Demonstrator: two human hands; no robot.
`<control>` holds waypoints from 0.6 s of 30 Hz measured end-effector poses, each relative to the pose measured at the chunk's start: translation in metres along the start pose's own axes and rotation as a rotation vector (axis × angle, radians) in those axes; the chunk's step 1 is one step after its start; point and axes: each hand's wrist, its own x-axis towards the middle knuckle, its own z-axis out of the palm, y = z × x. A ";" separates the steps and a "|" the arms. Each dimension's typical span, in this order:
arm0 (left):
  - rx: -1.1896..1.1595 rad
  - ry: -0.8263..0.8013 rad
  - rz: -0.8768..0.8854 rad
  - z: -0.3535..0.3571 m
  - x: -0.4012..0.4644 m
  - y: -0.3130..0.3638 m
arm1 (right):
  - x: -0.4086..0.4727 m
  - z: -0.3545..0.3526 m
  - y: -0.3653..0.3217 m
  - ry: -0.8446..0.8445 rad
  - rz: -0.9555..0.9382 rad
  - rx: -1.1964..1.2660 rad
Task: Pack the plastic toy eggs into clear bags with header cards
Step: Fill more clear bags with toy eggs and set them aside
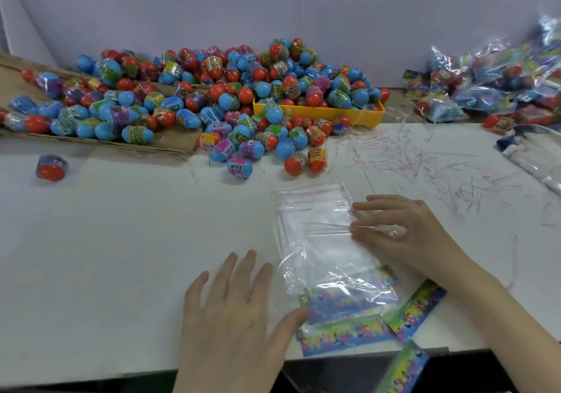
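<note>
One stack of clear bags (315, 225) lies flat on the white desk (121, 225), near the front edge, with colourful header cards (349, 329) just below it. The right hand (403, 234) rests on the stack's right side, fingers (364, 207) spread and pressing the plastic, gripping nothing. The left hand (233, 310) lies open and flat on the desk, its thumb touching the cards' left corner. Farther back, a heap of red and blue toy eggs (230, 95) spills over cardboard (170, 146) and a yellow tray (349, 114); filled bags (491, 85) pile up far right.
</note>
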 end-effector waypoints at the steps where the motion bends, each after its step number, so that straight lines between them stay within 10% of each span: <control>1: -0.018 0.037 0.000 0.000 -0.001 -0.004 | 0.000 0.000 0.000 0.002 0.002 0.008; 8: -0.102 0.139 -0.018 0.001 0.001 -0.010 | -0.002 0.002 -0.005 0.038 -0.048 -0.052; 18: -0.161 0.033 -0.086 -0.002 0.052 -0.050 | 0.007 -0.036 -0.016 0.314 0.131 0.611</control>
